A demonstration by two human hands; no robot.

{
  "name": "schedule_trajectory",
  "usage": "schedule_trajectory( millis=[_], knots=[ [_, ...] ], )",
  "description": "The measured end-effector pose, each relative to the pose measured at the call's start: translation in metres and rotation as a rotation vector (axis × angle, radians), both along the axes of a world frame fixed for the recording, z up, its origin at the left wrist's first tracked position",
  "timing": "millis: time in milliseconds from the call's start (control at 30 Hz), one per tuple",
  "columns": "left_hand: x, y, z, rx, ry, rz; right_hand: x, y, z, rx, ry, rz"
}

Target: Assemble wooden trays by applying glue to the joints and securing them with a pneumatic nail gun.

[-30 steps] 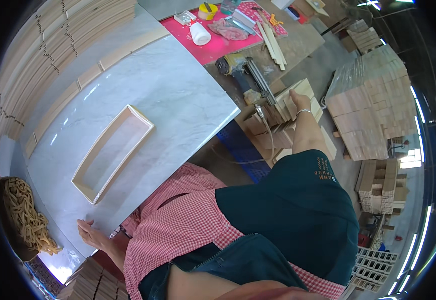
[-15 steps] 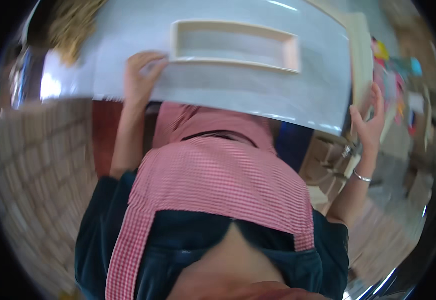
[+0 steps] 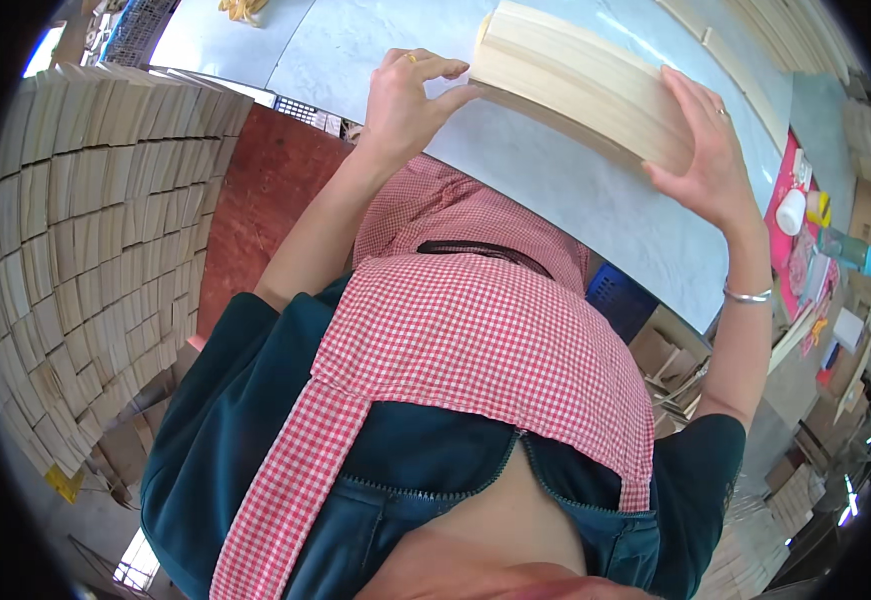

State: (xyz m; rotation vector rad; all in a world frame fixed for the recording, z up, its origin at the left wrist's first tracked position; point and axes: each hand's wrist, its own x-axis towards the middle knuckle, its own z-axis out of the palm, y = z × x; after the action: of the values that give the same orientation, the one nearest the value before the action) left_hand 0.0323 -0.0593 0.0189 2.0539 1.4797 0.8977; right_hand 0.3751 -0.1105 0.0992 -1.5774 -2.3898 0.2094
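Note:
A long pale wooden board (image 3: 581, 80) with straight grain lies at the far middle of the table, slanting down to the right. Below its near edge shows a darker narrow side; whether that is a frame underneath is hard to tell. My right hand (image 3: 706, 150) grips the right end, thumb on the near edge and fingers over the far one. At the left end, my left hand (image 3: 406, 105) has its thumb and forefinger closed about the near corner.
The board is on a pale marbled tabletop (image 3: 556, 190). Stacked wooden slats (image 3: 86, 200) rise on the left. A blue crate (image 3: 621, 300) sits below the table edge. At right are a white container (image 3: 792, 213) and a bottle (image 3: 849, 251). Long wooden strips (image 3: 731, 75) lie at the far right.
My right hand has come in from the table's right side and now grips the board, which covers the spot of the open wooden frame. My left hand has reached its left end. The view has turned.

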Motion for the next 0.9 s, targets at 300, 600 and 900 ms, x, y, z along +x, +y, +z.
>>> schedule_trajectory(
  millis=[300,600,900],
  knots=[
    [0.007,0.003,-0.006,0.153,0.063,-0.002,0.007,0.01,-0.017,-0.029,-0.048,0.0],
    [0.006,0.006,-0.007,0.142,0.026,-0.021,0.01,0.009,-0.034,-0.041,-0.102,-0.004],
    [0.016,0.011,0.0,0.185,0.06,-0.107,0.143,0.04,-0.245,-0.026,0.061,0.166]
  ],
)
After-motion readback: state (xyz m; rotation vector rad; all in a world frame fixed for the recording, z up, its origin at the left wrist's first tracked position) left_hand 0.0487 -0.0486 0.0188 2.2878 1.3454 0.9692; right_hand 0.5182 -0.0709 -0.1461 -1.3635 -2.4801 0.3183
